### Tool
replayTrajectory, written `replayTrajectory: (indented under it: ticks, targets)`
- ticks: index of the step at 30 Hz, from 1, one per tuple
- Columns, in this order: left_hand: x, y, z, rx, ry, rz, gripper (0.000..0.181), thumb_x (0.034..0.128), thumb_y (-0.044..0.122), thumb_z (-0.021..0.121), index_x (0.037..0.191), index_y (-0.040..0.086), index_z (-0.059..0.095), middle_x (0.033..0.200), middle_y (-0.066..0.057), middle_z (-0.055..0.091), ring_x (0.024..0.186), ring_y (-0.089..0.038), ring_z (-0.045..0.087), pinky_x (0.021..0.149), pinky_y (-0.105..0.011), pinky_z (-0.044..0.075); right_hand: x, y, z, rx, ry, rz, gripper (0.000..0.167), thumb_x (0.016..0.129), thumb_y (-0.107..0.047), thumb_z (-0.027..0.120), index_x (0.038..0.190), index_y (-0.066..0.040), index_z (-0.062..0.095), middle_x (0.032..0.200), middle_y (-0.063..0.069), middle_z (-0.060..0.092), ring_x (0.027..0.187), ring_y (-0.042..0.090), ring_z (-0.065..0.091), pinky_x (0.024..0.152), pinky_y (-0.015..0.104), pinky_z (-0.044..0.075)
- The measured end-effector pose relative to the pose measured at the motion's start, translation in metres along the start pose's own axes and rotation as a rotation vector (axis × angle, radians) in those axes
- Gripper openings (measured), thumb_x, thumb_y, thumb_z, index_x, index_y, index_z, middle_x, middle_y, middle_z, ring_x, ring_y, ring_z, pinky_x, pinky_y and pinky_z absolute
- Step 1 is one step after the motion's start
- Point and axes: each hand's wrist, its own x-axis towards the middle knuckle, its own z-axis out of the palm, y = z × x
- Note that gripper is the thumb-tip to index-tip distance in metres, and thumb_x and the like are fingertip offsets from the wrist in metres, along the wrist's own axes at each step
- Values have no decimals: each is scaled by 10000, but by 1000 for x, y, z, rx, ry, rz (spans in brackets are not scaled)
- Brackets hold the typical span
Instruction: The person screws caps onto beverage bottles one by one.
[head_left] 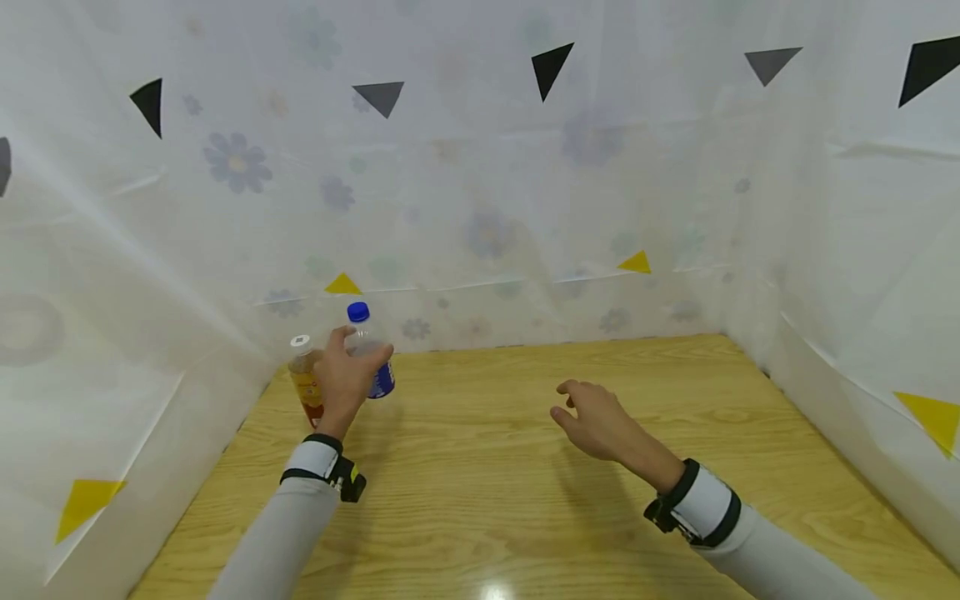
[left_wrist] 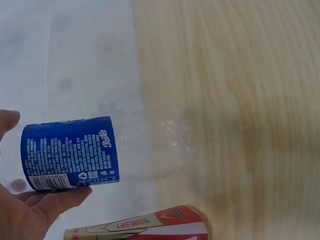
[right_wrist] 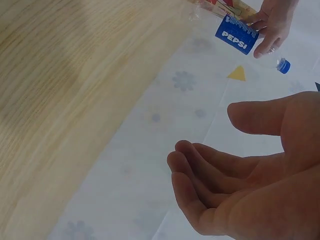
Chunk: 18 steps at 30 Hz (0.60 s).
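A clear plastic Pepsi bottle [left_wrist: 70, 154] with a blue label and blue cap [head_left: 358, 312] stands at the back left of the table. My left hand [head_left: 345, 379] grips its upper part, thumb on one side and fingers on the other. Whether the bottle's base touches the table I cannot tell. Just left of it is a drink bottle [head_left: 307, 385] with a white cap and a yellow and red label, partly hidden by my left hand. Over the right half of the table hovers my right hand [right_wrist: 250, 185], fingers loosely bent, holding nothing.
The wood-grain table [head_left: 480, 475] reaches back to a white sheet [head_left: 480, 183] with faint flowers and coloured triangles. Similar sheeting closes off the left and right sides. Both wrists wear strapped cameras.
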Motion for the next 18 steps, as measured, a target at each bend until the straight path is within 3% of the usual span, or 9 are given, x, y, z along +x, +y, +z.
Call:
replayTrajectory:
  ticks: [4,10,14,18]
  targets:
    - [-2,-9,1,36,4,-11,811,856,436,799,1504,96,448,1368,-232,597,1179,-442,602,915,-602,530,1,1,0,0,0,5,401,1041,-182,568,1351,71,559,1174,244,663,1065,394,647,844,510,549]
    - [-1,-14,3,89,16,21,827,875,423,782,1533,98,400,1352,-260,604,1105,-456,637,899,-598,532,5,4,3,6,-4,16,403,1040,-188,568,1356,62,556,1150,222,666,1011,351,665,802,462,562]
    - [-1,-16,4,111,23,40,802,870,414,790,1502,114,398,1231,-273,653,937,-430,671,794,-566,559,5,7,7,10,-18,23,402,1037,-185,573,1354,62,555,1138,212,667,986,329,669,789,448,564]
    - [-1,-18,5,142,23,56,776,863,426,796,1476,134,420,1096,-243,693,804,-355,643,675,-451,545,4,8,10,14,-22,32,396,1033,-178,581,1348,62,559,1129,206,667,979,323,668,788,448,562]
